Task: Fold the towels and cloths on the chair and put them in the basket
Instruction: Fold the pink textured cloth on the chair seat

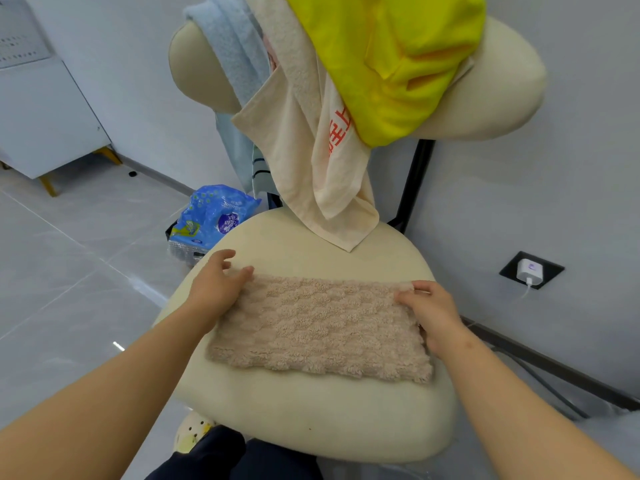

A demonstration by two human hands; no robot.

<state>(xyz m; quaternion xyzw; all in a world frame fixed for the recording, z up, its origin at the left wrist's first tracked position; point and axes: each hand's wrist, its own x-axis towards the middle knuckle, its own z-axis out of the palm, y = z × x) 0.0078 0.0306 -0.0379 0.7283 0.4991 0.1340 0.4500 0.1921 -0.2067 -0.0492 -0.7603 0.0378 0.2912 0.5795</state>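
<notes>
A fluffy beige-pink towel [318, 327] lies flat as a wide rectangle on the cream seat of the chair [311, 410]. My left hand [216, 284] pinches its far left corner. My right hand [431, 311] pinches its far right corner, fingers curled on the edge. Over the chair's backrest [498, 95] hang a light blue towel [235, 46], a cream towel with red lettering [311, 161] and a bright yellow cloth [391, 57]. No basket shows in this view.
A blue plastic bag [214, 216] sits on a dark container on the floor left of the chair. A white cabinet [41, 116] stands at far left. A wall socket with a white charger [530, 270] is at right. Grey wall lies close behind.
</notes>
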